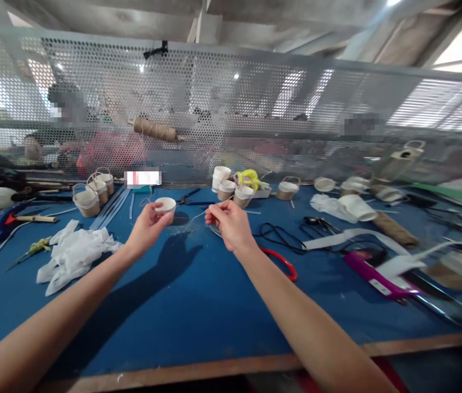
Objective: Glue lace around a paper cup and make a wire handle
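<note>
My left hand grips a small white cup by its left side, the thumb and fingers curled about its rim. The cup is held over the blue tabletop, and a loop of thin twine shows by the fingers. To its right, my right hand is closed in a pinch on a thin strand that sticks out toward the cup; whether it is wire or twine I cannot tell. Pliers with dark blue handles lie just behind the hands. Finished-looking little cups with twine handles stand at the back left.
White crumpled cloth and small yellow-handled scissors lie at left, near a blue glue gun. At right are a red ring-shaped handle and a purple tool. A twine spool hangs on the perforated metal screen.
</note>
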{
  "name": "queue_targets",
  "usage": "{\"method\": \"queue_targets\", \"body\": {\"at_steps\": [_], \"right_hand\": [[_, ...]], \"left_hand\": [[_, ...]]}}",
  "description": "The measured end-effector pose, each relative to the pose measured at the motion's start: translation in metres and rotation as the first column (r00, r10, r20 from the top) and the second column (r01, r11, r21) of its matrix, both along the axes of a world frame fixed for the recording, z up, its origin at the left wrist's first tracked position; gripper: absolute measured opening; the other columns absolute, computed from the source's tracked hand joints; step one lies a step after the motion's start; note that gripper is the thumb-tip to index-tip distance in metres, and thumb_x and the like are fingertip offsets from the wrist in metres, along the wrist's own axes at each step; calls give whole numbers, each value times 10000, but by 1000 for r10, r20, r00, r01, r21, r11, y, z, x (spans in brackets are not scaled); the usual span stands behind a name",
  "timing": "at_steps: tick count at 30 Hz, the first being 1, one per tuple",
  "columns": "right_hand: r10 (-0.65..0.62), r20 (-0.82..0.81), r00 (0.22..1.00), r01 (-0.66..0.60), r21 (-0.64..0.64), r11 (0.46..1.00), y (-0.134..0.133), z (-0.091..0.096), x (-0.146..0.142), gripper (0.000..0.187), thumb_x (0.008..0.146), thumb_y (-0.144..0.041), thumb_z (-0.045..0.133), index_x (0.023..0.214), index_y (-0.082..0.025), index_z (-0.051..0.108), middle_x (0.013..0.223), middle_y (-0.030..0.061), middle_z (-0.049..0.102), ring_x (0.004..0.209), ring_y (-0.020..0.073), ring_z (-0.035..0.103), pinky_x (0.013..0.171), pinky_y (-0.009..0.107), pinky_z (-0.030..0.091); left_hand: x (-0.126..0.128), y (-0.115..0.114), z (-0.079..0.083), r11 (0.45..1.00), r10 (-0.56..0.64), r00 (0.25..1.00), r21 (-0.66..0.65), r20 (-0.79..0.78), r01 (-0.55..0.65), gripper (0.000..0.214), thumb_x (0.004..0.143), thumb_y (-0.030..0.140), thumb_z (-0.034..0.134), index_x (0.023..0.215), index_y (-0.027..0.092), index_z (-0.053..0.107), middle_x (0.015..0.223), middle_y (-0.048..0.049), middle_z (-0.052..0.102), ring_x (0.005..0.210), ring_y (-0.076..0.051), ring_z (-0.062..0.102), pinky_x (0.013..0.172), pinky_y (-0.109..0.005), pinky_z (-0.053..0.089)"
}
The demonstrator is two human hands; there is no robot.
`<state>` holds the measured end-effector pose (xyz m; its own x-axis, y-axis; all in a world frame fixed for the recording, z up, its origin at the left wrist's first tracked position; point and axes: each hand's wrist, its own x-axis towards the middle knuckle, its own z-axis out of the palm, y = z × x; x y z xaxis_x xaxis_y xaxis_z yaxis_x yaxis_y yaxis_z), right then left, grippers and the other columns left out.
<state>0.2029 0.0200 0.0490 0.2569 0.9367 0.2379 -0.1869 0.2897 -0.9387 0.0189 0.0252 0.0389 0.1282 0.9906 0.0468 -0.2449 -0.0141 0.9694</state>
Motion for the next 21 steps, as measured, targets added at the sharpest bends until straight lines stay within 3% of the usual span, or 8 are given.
{"method": "queue_targets", "body": {"at_steps": [1, 2, 4, 6, 8, 10, 14, 21], "right_hand": [[-8, -15, 1000, 7, -31, 1000, 1, -3, 3, 205, 630, -212, 683, 601, -174, 483, 515, -35, 604, 460, 80, 551, 495, 229, 476], [-11, -28, 1000, 10, -59, 998, 1, -6, 6, 213, 623, -210, 684, 591, -174, 476, 500, -36, 597, 452, 79, 547, 490, 227, 473], [-8, -48, 999, 3, -102, 995, 0, -10, 8, 226, 608, -207, 693, 578, -173, 471, 483, -33, 591, 446, 80, 544, 487, 227, 472], [9, -63, 998, -16, -127, 992, -2, -13, 7, 232, 596, -211, 705, 581, -171, 478, 492, -28, 598, 457, 83, 552, 489, 227, 473], [29, -72, 997, -38, -138, 990, -5, -15, 5, 233, 588, -226, 717, 593, -169, 491, 513, -24, 607, 471, 86, 561, 491, 227, 475], [48, -76, 996, -59, -144, 988, -8, -15, 4, 238, 582, -243, 725, 599, -166, 501, 525, -19, 612, 481, 92, 568, 489, 231, 475], [70, -72, 995, -79, -128, 989, -11, -16, 3, 236, 588, -254, 725, 599, -165, 507, 531, -13, 617, 487, 97, 575, 489, 238, 475], [65, -38, 997, -67, -35, 997, -14, -16, 0, 217, 622, -244, 710, 610, -171, 506, 552, -25, 627, 500, 97, 583, 521, 246, 482]], "left_hand": [[-3, 1, -1, 989, 78, 995, 130, -59, -70, 255, 722, 136, 658, 955, 196, 573, 928, -26, 606, 832, -116, 546, 778, -248, 425], [-4, 1, -3, 900, 207, 950, 427, -235, -90, 231, 727, 146, 649, 945, 189, 587, 972, -43, 599, 904, -147, 531, 824, -284, 416], [-5, 3, -5, 600, 393, 796, 785, -460, 157, 162, 777, 139, 580, 930, 181, 614, 988, -69, 605, 942, -188, 517, 861, -346, 405], [1, 4, -7, 341, 507, 645, 821, -571, 458, 199, 836, 120, 470, 959, 162, 622, 970, -101, 616, 889, -200, 527, 819, -365, 426], [8, 5, -10, 263, 529, 581, 771, -618, 580, 246, 859, 117, 411, 985, 145, 620, 923, -114, 620, 808, -195, 529, 746, -348, 449], [15, 6, -13, 322, 475, 609, 770, -635, 551, 215, 850, 152, 445, 936, 149, 642, 835, -99, 615, 740, -187, 518, 704, -333, 450], [18, 1, -14, 621, 223, 799, 714, -558, 325, 84, 729, 168, 634, 780, 203, 690, 783, -69, 599, 730, -164, 507, 763, -286, 418], [25, -12, -7, 969, -11, 993, 245, -115, 39, 123, 590, 92, 734, 631, 177, 656, 620, -4, 567, 596, -98, 470, 548, -172, 369]]}}
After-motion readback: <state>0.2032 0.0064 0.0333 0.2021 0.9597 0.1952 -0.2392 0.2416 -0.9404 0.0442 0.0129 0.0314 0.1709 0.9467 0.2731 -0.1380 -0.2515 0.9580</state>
